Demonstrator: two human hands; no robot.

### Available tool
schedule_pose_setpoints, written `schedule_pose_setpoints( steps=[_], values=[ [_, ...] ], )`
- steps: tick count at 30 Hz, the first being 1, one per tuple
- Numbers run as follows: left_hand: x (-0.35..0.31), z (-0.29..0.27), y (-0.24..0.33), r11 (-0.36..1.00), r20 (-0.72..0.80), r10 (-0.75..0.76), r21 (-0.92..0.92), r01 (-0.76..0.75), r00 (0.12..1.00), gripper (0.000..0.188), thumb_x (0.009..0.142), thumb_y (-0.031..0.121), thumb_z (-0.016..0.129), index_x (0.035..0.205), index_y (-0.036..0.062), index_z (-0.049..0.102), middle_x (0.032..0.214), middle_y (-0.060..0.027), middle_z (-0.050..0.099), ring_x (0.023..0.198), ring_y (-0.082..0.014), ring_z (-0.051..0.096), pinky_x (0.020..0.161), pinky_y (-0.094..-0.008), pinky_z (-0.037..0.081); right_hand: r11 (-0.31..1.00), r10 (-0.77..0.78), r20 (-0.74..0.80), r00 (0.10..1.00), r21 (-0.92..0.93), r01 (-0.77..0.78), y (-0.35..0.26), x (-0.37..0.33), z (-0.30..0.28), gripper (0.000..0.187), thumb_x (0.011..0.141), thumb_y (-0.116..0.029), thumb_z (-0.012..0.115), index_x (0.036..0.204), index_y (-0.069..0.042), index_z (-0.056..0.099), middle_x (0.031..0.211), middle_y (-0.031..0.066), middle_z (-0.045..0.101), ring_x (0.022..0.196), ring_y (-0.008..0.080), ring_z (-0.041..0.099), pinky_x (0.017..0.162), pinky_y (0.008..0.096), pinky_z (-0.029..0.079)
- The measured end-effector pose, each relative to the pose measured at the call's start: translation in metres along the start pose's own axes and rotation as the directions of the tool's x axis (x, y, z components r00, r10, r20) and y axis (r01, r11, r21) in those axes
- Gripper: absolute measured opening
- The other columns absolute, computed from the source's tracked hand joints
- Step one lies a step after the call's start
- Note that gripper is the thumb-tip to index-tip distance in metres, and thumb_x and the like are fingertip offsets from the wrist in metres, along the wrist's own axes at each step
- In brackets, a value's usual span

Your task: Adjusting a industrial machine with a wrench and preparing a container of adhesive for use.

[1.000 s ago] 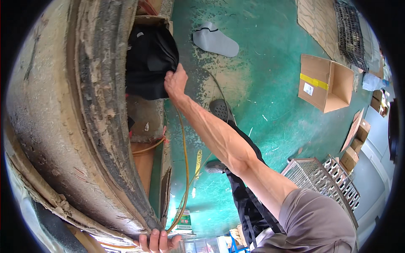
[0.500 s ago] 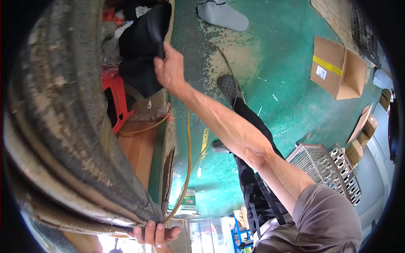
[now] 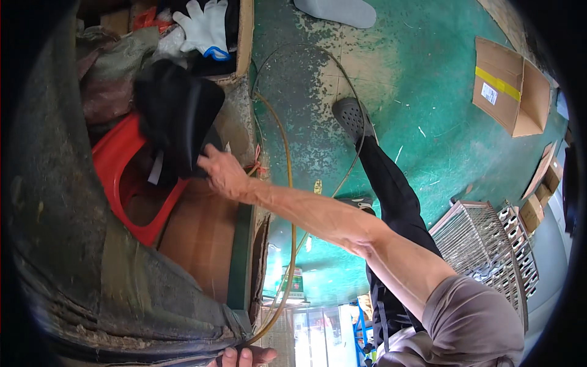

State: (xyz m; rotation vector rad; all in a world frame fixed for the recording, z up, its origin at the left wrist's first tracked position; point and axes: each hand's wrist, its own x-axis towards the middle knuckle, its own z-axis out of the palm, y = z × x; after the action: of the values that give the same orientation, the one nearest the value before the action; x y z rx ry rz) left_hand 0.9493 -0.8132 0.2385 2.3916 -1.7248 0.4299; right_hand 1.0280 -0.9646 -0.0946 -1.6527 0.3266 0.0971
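My right hand (image 3: 225, 174) reaches in from the lower right, its fingers closed on the near edge of a soft black item (image 3: 183, 116). Motion blurs that item, and I cannot make out its kind. It hangs over a red plastic stool (image 3: 116, 171) and hides part of it. At the bottom, my left hand (image 3: 247, 356) shows only its fingers, curled at the edge of a large, grimy dark cover sheet (image 3: 128, 275). The sheet is bunched along the left side. Beyond the black item, a white glove (image 3: 205, 27) with a blue cuff lies in an open carton (image 3: 246, 37).
A yellowish hose (image 3: 290, 183) loops beside my right forearm and over the green floor (image 3: 416, 92). An open cardboard box (image 3: 498, 88) and a wire basket (image 3: 480, 238) stand to the right. My leg and grey clog (image 3: 350, 116) are in the middle. A grey insole-shaped piece (image 3: 339, 11) lies far off.
My right hand has brought the black item nearer and leftward, over the stool, uncovering the white glove. The dark cover sheet has sunk lower on the left, and the view has shifted.
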Motion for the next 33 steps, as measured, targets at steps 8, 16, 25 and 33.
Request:
schedule_pose_setpoints(
  steps=[8, 16, 25, 33],
  values=[
    [0.022, 0.006, 0.001, 0.997, 0.072, -0.080, 0.001, 0.080, 0.994, 0.051, 0.101, 0.059, 0.046, 0.113, 0.0141, 0.067, 0.118, -0.0078, 0.065, 0.127, -0.0366, 0.053, 0.110, -0.0546, 0.039, 0.989, 0.146, 0.002, 0.989, -0.036, -0.146, 0.043, -0.025, 0.019, 0.048, 0.069, 0.001, 0.066, 0.116, -0.006, 0.059, 0.107, 0.0232, 0.056, 0.085, 0.0486, 0.062, 0.077, 0.0562, 0.053],
    [0.028, 0.011, -0.001, 0.989, 0.038, -0.148, 0.019, 0.147, 0.988, 0.052, 0.101, 0.060, 0.047, 0.114, 0.0134, 0.067, 0.118, -0.0076, 0.064, 0.125, -0.0350, 0.054, 0.110, -0.0537, 0.040, 0.593, 0.718, -0.170, 0.675, 0.658, -0.464, 0.094, -0.008, 0.060, 0.033, 0.080, -0.002, 0.050, 0.108, -0.001, 0.068, 0.098, 0.0163, 0.073, 0.098, 0.0288, 0.067, 0.086, 0.0383, 0.051],
    [0.030, 0.023, 0.004, 0.988, -0.004, -0.152, -0.015, 0.152, 0.988, 0.053, 0.100, 0.061, 0.048, 0.115, 0.0134, 0.066, 0.118, -0.0075, 0.064, 0.124, -0.0340, 0.055, 0.110, -0.0534, 0.040, 0.646, 0.724, -0.102, 0.683, -0.247, -0.722, 0.173, -0.024, 0.072, 0.064, 0.081, -0.020, 0.074, 0.132, 0.006, 0.046, 0.114, 0.0254, 0.065, 0.101, 0.0408, 0.066, 0.092, 0.0465, 0.054],
    [0.018, -0.017, 0.010, 0.932, 0.162, -0.325, -0.114, 0.345, 0.932, 0.053, 0.094, 0.058, 0.053, 0.126, 0.0164, 0.061, 0.126, -0.0084, 0.061, 0.132, -0.0390, 0.048, 0.116, -0.0627, 0.028, 0.770, 0.582, 0.091, 0.808, -0.380, -0.512, 0.095, -0.090, -0.007, 0.064, 0.079, -0.023, 0.073, 0.129, 0.004, 0.044, 0.122, 0.0282, 0.060, 0.115, 0.0461, 0.059, 0.097, 0.0498, 0.052]
  ],
)
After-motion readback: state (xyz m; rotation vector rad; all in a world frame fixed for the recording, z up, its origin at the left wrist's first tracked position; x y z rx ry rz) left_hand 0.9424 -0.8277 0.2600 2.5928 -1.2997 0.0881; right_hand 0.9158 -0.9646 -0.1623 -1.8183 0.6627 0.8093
